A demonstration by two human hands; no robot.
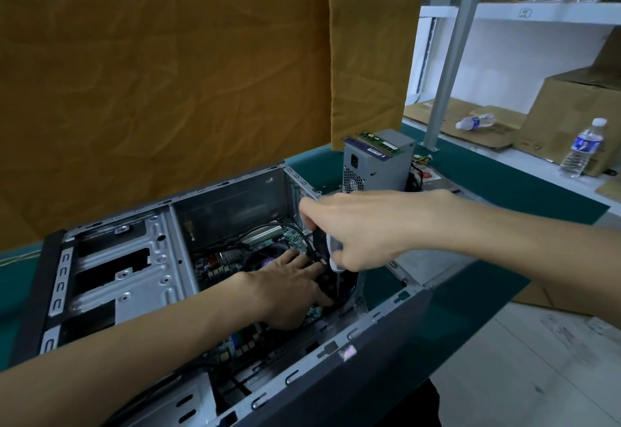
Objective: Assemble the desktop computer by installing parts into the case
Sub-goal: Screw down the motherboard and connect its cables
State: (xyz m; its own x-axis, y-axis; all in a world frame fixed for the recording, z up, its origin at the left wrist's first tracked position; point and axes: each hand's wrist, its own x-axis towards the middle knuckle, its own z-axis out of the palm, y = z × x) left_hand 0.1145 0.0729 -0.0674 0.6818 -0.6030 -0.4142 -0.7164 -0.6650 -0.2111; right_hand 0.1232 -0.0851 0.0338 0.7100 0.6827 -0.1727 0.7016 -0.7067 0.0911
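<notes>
Green bench mat [477,171] carries the open case [141,252], inside which the left hand [285,289] pins a black fan [324,279] while the right hand [356,228] grips a screwdriver [334,255]; keep the driver upright, fan steady.

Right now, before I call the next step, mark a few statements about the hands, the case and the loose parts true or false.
1. The right hand grips a screwdriver pointing down into the case. True.
2. The power supply is mounted inside the case. False: it stands outside, behind the case.
3. The left hand is inside the case. True.
4. Both water bottles stand upright. False: one water bottle lies on its side.
</notes>
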